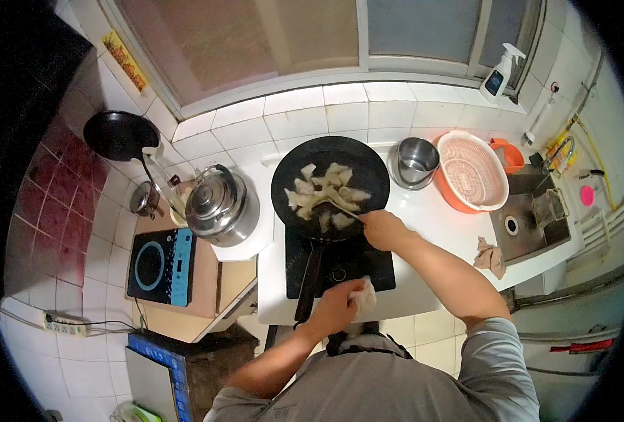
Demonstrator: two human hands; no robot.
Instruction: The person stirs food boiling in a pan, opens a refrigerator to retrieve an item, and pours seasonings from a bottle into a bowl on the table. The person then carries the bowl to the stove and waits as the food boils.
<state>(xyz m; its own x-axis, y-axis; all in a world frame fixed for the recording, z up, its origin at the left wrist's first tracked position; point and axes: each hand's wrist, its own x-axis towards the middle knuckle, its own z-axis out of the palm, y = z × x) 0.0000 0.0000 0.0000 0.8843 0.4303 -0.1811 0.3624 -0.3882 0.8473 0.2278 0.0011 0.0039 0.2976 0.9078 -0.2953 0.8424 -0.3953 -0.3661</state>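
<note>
My right hand (383,230) is closed round a thin utensil that reaches into the black frying pan (294,151). Pale, flat pieces of food (329,190) lie spread in the pan. The pan rests on a black cooktop (375,267), its long handle (310,281) pointing towards me. Near the cooktop's front edge, my left hand (336,306) grips a crumpled whitish cloth or tissue (364,297), to the right of the pan handle and apart from it.
A steel kettle (220,211) stands left of the pan, with a second cooktop (161,267) beyond it. To the right are a steel pot (417,162), an orange basin with a strainer (470,169), a beige cloth (490,257) and the sink (530,235).
</note>
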